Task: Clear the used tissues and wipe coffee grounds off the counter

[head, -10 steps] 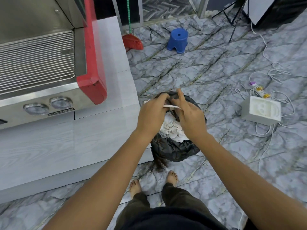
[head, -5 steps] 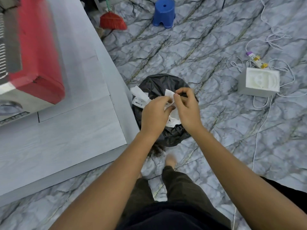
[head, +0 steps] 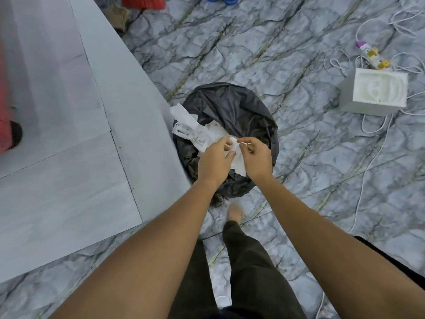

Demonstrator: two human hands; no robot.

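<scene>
A bin lined with a black bag (head: 232, 107) stands on the floor against the corner of the pale grey counter (head: 69, 157). Several crumpled white used tissues (head: 195, 130) lie in its left side, one sticking up over the rim. My left hand (head: 215, 162) and my right hand (head: 255, 157) are together above the bin's near edge. Both pinch the same white tissue (head: 238, 161), which hangs between them.
A red machine (head: 7, 125) shows at the counter's left edge. On the marble floor lie a white box (head: 374, 93), a power strip (head: 372, 55) and loose white cables at the right, a red broom (head: 143, 1) and blue stool at the top. My bare foot (head: 234, 211) stands near the bin.
The view has tilted down and shifted, so the machine has slid almost out of sight. My hands stay over the bin, still working a tissue; more tissues now show in the bag.
</scene>
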